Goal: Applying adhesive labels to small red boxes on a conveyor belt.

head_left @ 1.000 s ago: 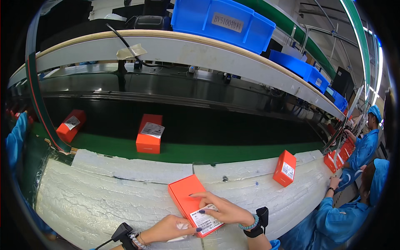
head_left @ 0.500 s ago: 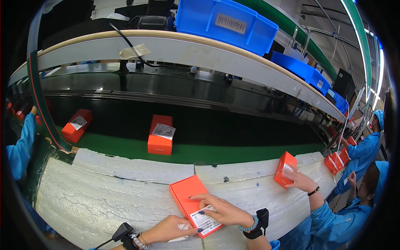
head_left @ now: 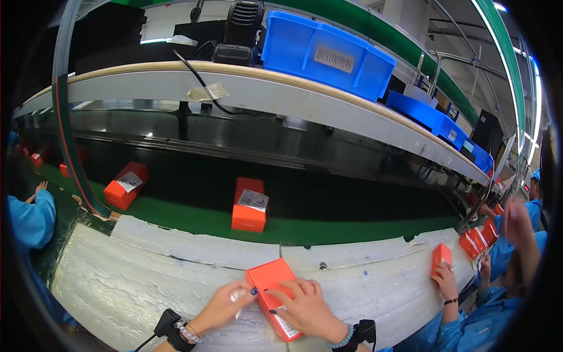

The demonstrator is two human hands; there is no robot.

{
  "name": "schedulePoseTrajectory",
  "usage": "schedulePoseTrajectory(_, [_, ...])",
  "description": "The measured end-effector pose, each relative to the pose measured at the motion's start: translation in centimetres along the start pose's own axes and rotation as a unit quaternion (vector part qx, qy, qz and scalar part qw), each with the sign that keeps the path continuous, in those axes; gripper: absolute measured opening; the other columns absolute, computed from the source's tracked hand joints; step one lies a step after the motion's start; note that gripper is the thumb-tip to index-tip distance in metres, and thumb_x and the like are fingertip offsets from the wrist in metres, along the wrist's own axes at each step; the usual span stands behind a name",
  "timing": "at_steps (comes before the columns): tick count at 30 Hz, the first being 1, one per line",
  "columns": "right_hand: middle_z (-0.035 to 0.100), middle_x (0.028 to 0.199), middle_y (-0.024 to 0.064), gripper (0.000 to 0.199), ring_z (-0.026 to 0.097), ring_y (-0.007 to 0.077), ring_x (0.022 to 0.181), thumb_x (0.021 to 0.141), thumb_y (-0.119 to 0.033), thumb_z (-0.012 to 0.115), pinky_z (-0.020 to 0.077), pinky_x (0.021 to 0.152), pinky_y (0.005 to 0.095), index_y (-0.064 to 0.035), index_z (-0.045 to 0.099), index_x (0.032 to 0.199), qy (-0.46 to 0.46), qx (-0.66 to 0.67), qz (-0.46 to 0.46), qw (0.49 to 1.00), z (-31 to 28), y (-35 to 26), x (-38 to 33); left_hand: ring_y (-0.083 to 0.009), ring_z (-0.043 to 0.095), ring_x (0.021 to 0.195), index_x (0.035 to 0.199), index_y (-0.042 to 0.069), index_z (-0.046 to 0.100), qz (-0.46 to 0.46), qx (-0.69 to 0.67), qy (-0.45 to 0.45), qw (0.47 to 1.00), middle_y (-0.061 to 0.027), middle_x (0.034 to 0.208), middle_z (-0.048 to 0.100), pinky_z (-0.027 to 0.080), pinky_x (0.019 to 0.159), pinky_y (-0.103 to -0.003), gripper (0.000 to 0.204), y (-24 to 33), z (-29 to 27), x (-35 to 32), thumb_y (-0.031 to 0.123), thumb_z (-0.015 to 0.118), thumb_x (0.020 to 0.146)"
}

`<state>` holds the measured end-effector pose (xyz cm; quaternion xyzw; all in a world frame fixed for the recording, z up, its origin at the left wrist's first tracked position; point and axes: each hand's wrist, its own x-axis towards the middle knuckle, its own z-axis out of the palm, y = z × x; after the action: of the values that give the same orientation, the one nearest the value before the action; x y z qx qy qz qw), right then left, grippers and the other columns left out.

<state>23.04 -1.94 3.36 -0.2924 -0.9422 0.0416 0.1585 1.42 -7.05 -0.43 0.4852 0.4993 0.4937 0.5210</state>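
Observation:
An orange box (head_left: pixel 271 281) with a white label lies flat on the white padded bench (head_left: pixel 164 276) in front of me. My right hand (head_left: pixel 305 308) rests flat on top of it, fingers spread, pressing on the label. My left hand (head_left: pixel 226 305) touches the box's left edge and pinches a small white item, too blurred to identify. Both wrists wear black bands.
Two more orange boxes (head_left: pixel 248 204) (head_left: pixel 124 185) sit on the green conveyor belt (head_left: pixel 328 229) beyond the bench. A co-worker's hand (head_left: pixel 444 280) holds another orange box (head_left: pixel 441 257) at the right. A blue sleeve (head_left: pixel 29 220) is at the left. Blue bins (head_left: pixel 325 56) stand on the shelf above.
The belt boxes have travelled rightward. My right hand has spread flat over the box's label. The co-worker at the right has taken hold of the orange box there.

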Motion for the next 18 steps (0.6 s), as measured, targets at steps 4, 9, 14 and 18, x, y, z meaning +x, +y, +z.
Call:
schedulePoseTrajectory(4, [0.05,0.128,0.0048,0.033,0.04,0.0313,0.124,0.086,-0.026,0.057,0.0253,0.104,0.0542,-0.0161,0.055,0.117,-0.016,-0.046,-0.076,0.996,1.3,-1.5,0.5,-0.01,0.046,0.079,0.12,0.011,0.037,0.087,0.014,0.082,0.993,-0.003,0.099,0.041,0.043,0.064,-0.024,0.063,-0.5,-1.8,0.8,0.018,0.079,0.074])
schedulePoseTrajectory(9, [0.052,0.123,0.003,0.023,0.039,0.032,0.126,0.082,-0.026,0.057,0.0236,0.106,0.055,-0.0147,0.059,0.102,-0.032,-0.034,-0.08,0.996,1.5,0.8,0.2,-0.0096,0.046,0.076,0.116,0.01,0.039,0.103,0.039,0.134,0.985,-0.0021,0.095,0.041,0.041,0.065,-0.023,0.058,-1.0,-1.6,0.5,0.008,0.076,0.072])
schedulePoseTrajectory(14, [0.054,0.114,0.006,0.023,0.041,0.0339,0.12,0.071,-0.016,0.064,0.0221,0.102,0.0607,-0.0158,0.064,0.094,0.037,-0.089,0.121,0.988,0.2,10.0,-2.8,-0.0089,0.044,0.075,0.113,0.01,0.04,0.124,0.079,0.151,0.978,-0.0022,0.093,0.041,0.041,0.065,-0.022,0.05,-2.2,-2.0,0.9,-0.002,0.067,0.072])
schedulePoseTrajectory(18, [0.053,0.118,0.0071,0.028,0.04,0.0347,0.122,0.072,-0.011,0.063,0.0164,0.104,0.0656,-0.0154,0.065,0.099,0.099,-0.311,0.266,0.907,0.1,14.3,-5.1,-0.0128,0.053,0.09,0.111,0.007,0.042,0.143,0.045,0.138,0.979,-0.0031,0.092,0.043,0.045,0.076,-0.025,0.041,-2.7,-0.8,1.5,-0.011,0.051,0.075])
